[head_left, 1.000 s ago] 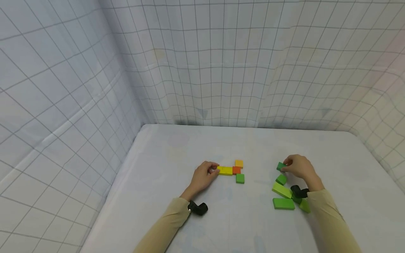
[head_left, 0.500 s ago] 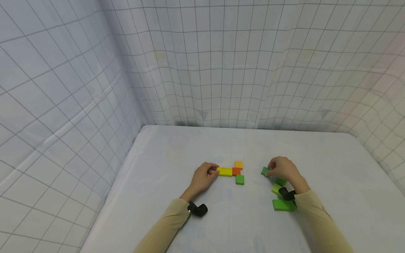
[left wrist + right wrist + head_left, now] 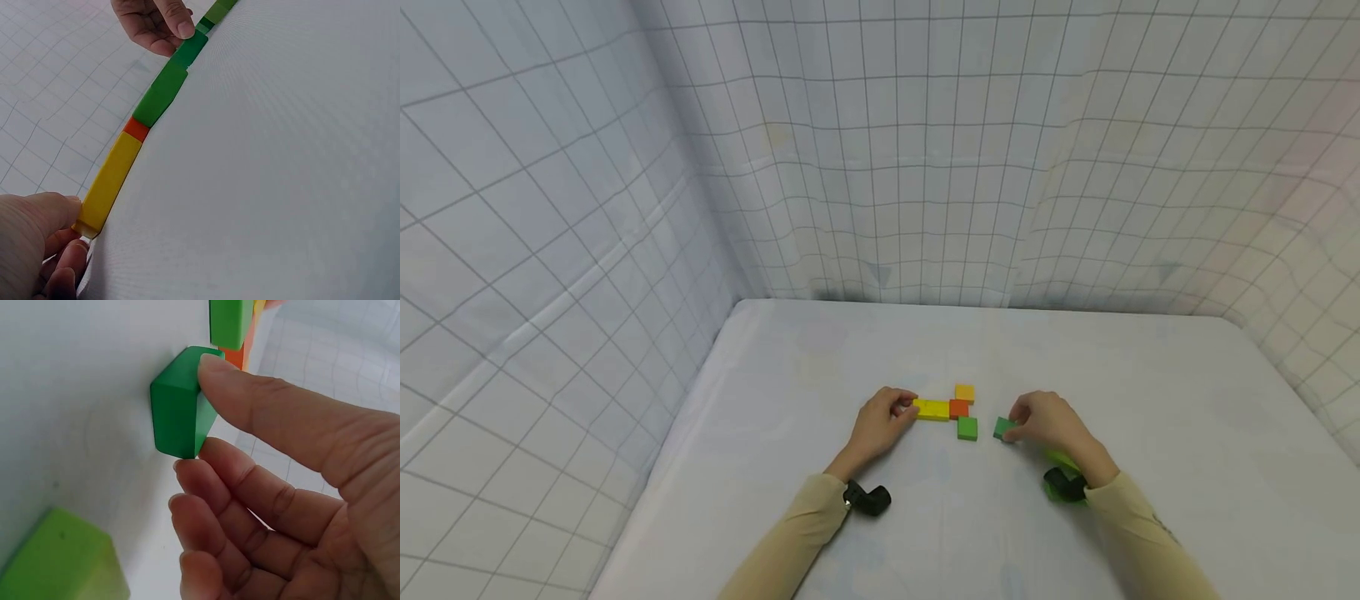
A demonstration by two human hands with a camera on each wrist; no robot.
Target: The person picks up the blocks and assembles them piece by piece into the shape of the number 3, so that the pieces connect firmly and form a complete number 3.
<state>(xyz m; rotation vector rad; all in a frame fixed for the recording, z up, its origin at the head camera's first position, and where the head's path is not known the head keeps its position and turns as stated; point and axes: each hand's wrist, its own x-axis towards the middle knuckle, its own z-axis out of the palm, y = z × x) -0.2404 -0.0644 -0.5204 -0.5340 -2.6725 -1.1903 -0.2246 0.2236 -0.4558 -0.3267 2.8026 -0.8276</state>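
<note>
In the head view my left hand pinches the left end of a long yellow block lying on the white table. An orange-red square block touches its right end. An amber square block adjoins the red one at the back, and a green square block at the front. Right of these, my right hand holds a dark green block between thumb and fingers. A small gap separates it from the green square in the head view.
Lime and green blocks lie under the right wrist, mostly hidden by it. One lime block shows at the lower left of the right wrist view. Grid-patterned white cloth rises behind the white table and at its sides.
My right hand has carried the dark green block leftward and nearer, toward the coloured blocks. Its forearm now covers more of the green pile. The left hand stays at the yellow block.
</note>
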